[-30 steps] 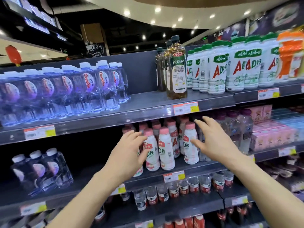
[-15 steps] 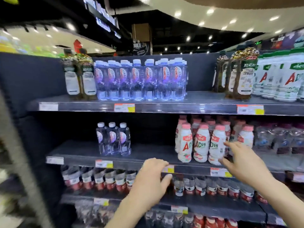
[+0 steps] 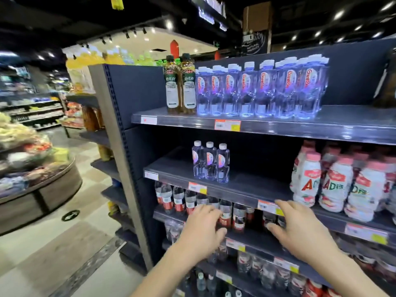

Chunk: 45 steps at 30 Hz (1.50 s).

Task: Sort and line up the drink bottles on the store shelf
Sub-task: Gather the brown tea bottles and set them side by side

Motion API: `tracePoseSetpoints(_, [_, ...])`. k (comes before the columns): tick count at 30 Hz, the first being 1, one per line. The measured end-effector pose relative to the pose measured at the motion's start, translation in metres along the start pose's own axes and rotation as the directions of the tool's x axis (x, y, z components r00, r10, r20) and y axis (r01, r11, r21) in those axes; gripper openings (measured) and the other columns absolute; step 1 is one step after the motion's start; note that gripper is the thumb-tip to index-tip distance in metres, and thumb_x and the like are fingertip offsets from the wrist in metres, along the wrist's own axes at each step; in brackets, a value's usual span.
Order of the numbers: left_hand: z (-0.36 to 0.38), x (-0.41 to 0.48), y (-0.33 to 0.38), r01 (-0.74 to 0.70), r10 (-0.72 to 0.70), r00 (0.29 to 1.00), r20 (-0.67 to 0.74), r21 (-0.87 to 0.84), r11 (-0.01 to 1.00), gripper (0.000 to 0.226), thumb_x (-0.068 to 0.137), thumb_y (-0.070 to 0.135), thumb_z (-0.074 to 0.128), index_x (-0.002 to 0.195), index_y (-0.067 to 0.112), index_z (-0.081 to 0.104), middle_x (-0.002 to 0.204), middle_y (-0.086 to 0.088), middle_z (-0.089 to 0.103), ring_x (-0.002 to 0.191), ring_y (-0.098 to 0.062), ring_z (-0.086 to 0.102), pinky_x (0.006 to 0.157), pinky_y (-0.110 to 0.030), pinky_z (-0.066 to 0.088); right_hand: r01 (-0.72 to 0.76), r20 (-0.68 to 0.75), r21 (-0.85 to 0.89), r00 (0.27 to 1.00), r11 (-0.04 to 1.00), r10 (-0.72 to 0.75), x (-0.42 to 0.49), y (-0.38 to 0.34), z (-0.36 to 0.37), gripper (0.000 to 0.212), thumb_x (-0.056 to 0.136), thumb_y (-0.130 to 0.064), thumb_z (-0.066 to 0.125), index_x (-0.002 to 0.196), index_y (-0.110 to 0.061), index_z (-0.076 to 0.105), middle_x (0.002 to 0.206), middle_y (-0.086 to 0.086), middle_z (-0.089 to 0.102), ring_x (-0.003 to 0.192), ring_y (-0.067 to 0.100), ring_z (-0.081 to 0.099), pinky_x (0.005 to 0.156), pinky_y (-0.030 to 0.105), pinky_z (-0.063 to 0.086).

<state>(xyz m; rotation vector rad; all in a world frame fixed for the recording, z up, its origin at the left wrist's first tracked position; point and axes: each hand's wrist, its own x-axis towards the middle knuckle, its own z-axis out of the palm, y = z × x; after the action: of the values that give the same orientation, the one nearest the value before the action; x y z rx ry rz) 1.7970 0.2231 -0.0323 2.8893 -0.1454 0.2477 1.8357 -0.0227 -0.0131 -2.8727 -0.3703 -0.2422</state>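
Three small clear water bottles stand alone on the middle shelf. To their right is a group of white AD milk bottles with pink caps. On the top shelf a row of clear water bottles stands beside two brown tea bottles. My left hand hovers with relaxed fingers in front of the dark small bottles one shelf lower. My right hand is spread open below the middle shelf's edge. Neither hand holds anything.
The shelf unit's left end post borders an aisle with tiled floor. A round produce stand sits at the left. More bottles fill the lower shelves. Bare shelf lies between the three water bottles and the milk bottles.
The view has swung left, from the milk bottles to the shelf's left end. Both hands have dropped from the milk bottles to below the middle shelf edge, still holding nothing.
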Motion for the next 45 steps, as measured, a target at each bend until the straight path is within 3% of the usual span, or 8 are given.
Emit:
tracePoseSetpoints(5, [-0.029,0.010,-0.009,-0.004,0.008,0.991,-0.136,0.029,1.000,0.053,0.101,0.040,0.052,0.150,0.019,0.043,0.153,0.002,0.044,0.145,-0.021,0.028,0.122,-0.034,0.018,0.117,-0.091,0.021,0.989,0.993,-0.115,0.022,-0.057,-0.030,0.065,0.099,-0.050,0.057,0.153,-0.020,0.038,0.146,0.001,0.051,0.139,0.025,0.042,0.109,0.040,0.045])
tracePoseSetpoints(13, [-0.068,0.037,-0.043,0.004,0.006,0.963,-0.271,0.037,0.999,0.053,0.100,0.042,0.053,0.148,0.020,0.046,0.148,0.004,0.049,0.144,-0.019,0.030,0.120,-0.032,0.023,0.166,-0.195,0.014,0.968,0.986,-0.160,0.059,-0.118,-0.055,0.056,0.099,-0.049,0.057,0.146,-0.020,0.047,0.140,0.001,0.055,0.135,0.026,0.045,0.099,0.041,0.049])
tracePoseSetpoints(20, [-0.112,0.081,-0.100,-0.038,0.038,0.916,-0.399,0.009,0.999,0.043,0.098,0.035,0.059,0.137,0.016,0.057,0.138,0.000,0.059,0.135,-0.022,0.041,0.112,-0.029,0.028,0.148,-0.254,-0.006,0.956,0.989,-0.145,0.108,-0.167,-0.044,0.048,0.098,-0.050,0.057,0.138,-0.022,0.053,0.136,-0.001,0.059,0.130,0.025,0.049,0.091,0.039,0.050])
tracePoseSetpoints(26, [-0.139,0.142,-0.167,-0.090,0.073,0.908,-0.412,-0.021,0.996,0.051,0.098,0.037,0.060,0.144,0.017,0.052,0.145,0.000,0.055,0.141,-0.022,0.038,0.118,-0.037,0.032,0.101,-0.290,0.007,0.952,0.995,-0.094,0.165,-0.219,-0.034,0.041,0.100,-0.046,0.054,0.133,-0.022,0.055,0.128,0.000,0.062,0.121,0.026,0.054,0.082,0.038,0.050])
tracePoseSetpoints(31, [-0.162,0.183,-0.213,-0.131,0.106,0.897,-0.429,-0.028,0.991,0.053,0.097,0.036,0.060,0.146,0.017,0.050,0.146,-0.002,0.055,0.139,-0.023,0.041,0.116,-0.036,0.034,0.063,-0.324,0.018,0.945,0.998,-0.054,0.204,-0.259,-0.036,0.044,0.100,-0.044,0.054,0.138,-0.022,0.056,0.126,0.000,0.066,0.121,0.027,0.057,0.084,0.038,0.049])
tracePoseSetpoints(36, [-0.191,0.222,-0.228,-0.150,0.056,0.872,-0.486,-0.156,0.976,0.053,0.096,0.034,0.062,0.144,0.017,0.048,0.138,-0.006,0.058,0.132,-0.027,0.047,0.106,-0.040,0.041,0.041,-0.374,0.042,0.927,0.998,-0.022,0.235,-0.281,-0.047,0.039,0.098,-0.042,0.057,0.131,-0.021,0.060,0.123,0.001,0.070,0.118,0.027,0.061,0.090,0.039,0.053])
tracePoseSetpoints(41, [-0.210,0.260,-0.236,-0.139,-0.025,0.864,-0.503,-0.285,0.948,0.054,0.094,0.033,0.066,0.140,0.016,0.045,0.138,-0.007,0.057,0.126,-0.027,0.051,0.097,-0.037,0.043,0.023,-0.386,0.066,0.923,0.998,0.004,0.267,-0.285,-0.054,0.038,0.097,-0.044,0.059,0.128,-0.022,0.061,0.109,0.002,0.072,0.107,0.031,0.064,0.085,0.042,0.054])
tracePoseSetpoints(45, [-0.216,0.289,-0.233,-0.072,-0.151,0.880,-0.450,-0.442,0.894,0.081,0.092,0.039,0.070,0.153,0.011,0.025,0.154,-0.009,0.042,0.139,-0.028,0.043,0.102,-0.039,0.041,0.018,-0.439,0.099,0.898,0.995,0.028,0.295,-0.281,-0.067,0.037,0.095,-0.045,0.060,0.125,-0.022,0.062,0.108,0.002,0.073,0.106,0.034,0.065,0.083,0.042,0.054])
